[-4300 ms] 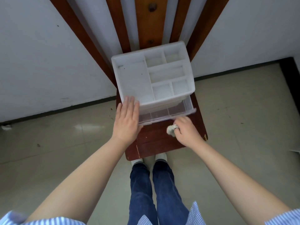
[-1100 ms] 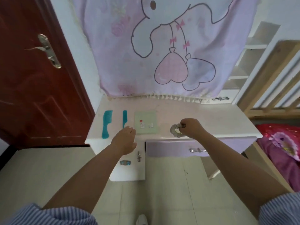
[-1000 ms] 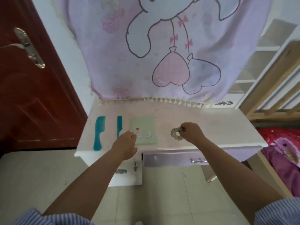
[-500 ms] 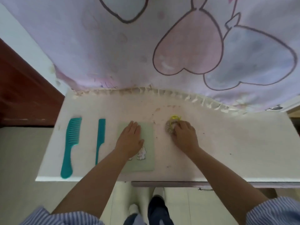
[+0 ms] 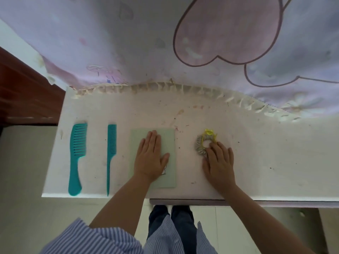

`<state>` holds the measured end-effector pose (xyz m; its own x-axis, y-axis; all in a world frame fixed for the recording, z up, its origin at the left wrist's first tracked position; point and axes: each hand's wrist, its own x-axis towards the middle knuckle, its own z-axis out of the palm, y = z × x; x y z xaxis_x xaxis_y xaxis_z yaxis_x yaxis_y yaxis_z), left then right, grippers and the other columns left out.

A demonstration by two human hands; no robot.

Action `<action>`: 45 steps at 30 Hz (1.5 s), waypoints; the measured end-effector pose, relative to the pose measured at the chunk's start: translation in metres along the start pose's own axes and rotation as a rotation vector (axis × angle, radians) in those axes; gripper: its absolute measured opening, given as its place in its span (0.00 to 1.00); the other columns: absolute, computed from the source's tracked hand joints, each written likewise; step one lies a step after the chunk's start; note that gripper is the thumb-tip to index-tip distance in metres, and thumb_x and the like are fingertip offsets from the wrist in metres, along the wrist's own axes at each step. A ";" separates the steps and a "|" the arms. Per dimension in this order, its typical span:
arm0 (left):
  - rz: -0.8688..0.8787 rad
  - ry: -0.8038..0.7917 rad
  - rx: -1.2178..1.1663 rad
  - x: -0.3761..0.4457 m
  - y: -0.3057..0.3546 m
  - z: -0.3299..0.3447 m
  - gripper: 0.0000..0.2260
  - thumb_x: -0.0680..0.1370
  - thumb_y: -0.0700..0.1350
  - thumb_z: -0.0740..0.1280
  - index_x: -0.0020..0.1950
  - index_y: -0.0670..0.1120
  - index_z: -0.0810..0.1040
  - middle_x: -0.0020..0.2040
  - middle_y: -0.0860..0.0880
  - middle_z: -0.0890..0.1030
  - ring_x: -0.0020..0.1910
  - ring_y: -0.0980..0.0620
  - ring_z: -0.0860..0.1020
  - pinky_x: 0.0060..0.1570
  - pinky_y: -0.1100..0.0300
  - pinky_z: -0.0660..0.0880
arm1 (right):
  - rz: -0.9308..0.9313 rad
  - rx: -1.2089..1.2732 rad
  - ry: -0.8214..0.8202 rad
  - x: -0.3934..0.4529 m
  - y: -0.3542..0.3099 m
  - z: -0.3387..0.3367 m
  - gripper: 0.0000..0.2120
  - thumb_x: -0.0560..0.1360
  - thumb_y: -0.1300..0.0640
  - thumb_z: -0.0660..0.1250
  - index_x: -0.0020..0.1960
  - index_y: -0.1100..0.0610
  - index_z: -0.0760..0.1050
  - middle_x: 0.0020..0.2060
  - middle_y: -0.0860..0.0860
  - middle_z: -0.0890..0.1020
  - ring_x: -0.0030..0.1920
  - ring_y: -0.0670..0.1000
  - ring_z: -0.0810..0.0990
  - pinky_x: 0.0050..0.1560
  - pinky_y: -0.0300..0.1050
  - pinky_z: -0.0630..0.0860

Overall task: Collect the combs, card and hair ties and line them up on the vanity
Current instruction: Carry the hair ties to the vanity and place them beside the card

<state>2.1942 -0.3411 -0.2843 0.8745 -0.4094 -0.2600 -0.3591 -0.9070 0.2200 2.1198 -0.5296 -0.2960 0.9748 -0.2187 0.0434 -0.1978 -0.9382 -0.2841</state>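
Observation:
On the white vanity top (image 5: 266,158) lie, from left to right, a wide-tooth teal comb (image 5: 76,154), a teal tail comb (image 5: 110,151), a pale green card (image 5: 169,162) and a grey scrunchie (image 5: 200,146) with a thin yellow hair tie (image 5: 208,133) on it. My left hand (image 5: 150,158) rests flat on the card, fingers together. My right hand (image 5: 219,162) lies palm down, its fingertips touching the near right edge of the scrunchie and covering part of it.
A lilac cloth with a pink heart print (image 5: 211,43) hangs over the back of the vanity, its frilled hem on the top. A dark red door (image 5: 23,96) is at the left. A drawer front (image 5: 192,202) shows under the vanity's near edge.
The view has closed in on the vanity top. My right hand has flattened and slid back off the scrunchie, which now lies mostly uncovered. My left hand stays on the card.

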 end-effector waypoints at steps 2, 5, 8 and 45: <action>-0.004 -0.022 -0.031 -0.001 0.000 -0.001 0.27 0.71 0.48 0.65 0.62 0.29 0.73 0.63 0.31 0.75 0.62 0.32 0.74 0.60 0.37 0.69 | 0.009 -0.008 -0.025 0.002 -0.004 -0.002 0.18 0.70 0.56 0.56 0.46 0.64 0.81 0.49 0.62 0.84 0.58 0.59 0.73 0.55 0.69 0.72; -0.010 -0.051 -0.023 0.000 0.000 -0.002 0.29 0.73 0.52 0.54 0.62 0.30 0.74 0.63 0.32 0.76 0.62 0.33 0.75 0.59 0.37 0.71 | -0.006 -0.013 -0.013 0.001 -0.004 -0.003 0.19 0.69 0.55 0.56 0.46 0.64 0.82 0.49 0.63 0.84 0.56 0.64 0.79 0.53 0.71 0.72; -0.012 -0.077 -0.025 0.000 0.000 -0.004 0.30 0.72 0.52 0.53 0.60 0.30 0.75 0.61 0.32 0.77 0.60 0.33 0.76 0.56 0.37 0.72 | 0.047 0.047 0.070 0.004 -0.005 -0.005 0.19 0.69 0.55 0.56 0.43 0.65 0.82 0.45 0.62 0.85 0.57 0.60 0.73 0.52 0.72 0.71; -0.010 0.029 -0.067 0.003 -0.003 0.005 0.35 0.72 0.54 0.47 0.66 0.29 0.69 0.68 0.31 0.70 0.68 0.33 0.68 0.67 0.40 0.65 | 0.217 -0.116 -0.065 -0.020 0.055 -0.038 0.14 0.57 0.72 0.77 0.41 0.65 0.81 0.47 0.65 0.84 0.48 0.65 0.83 0.48 0.70 0.75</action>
<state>2.1960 -0.3402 -0.2904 0.8873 -0.3964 -0.2356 -0.3284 -0.9019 0.2806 2.0855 -0.5874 -0.2764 0.9119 -0.4044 -0.0694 -0.4103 -0.8963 -0.1683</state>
